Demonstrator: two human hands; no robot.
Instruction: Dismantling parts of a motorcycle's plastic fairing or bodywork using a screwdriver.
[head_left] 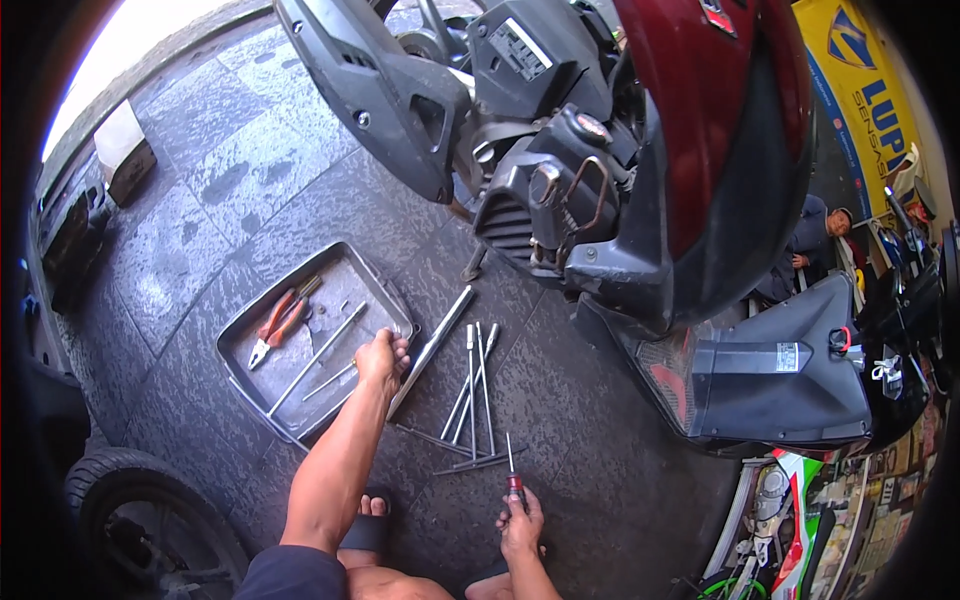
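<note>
My right hand (522,524) grips a screwdriver (515,483) by its red and black handle, its thin shaft pointing away from me. Over the right side of a grey metal tray (232,352), my left hand (379,358) is closed with its fingers curled; what they hold, if anything, is hidden. Inside the tray lie pliers with orange-red handles (283,316), a long T-handle wrench (318,358) and a thin rod (330,381) that runs up to my left hand. Several more T-handle wrenches (473,385) lie crossed on the floor between my hands.
A dark red and black scooter (700,130) stands ahead with its covers partly off. A silver tube (432,350) rests beside the tray. A scooter seat section (770,380) is at right, a wheel (150,520) at lower left. Another person (815,240) is at far right.
</note>
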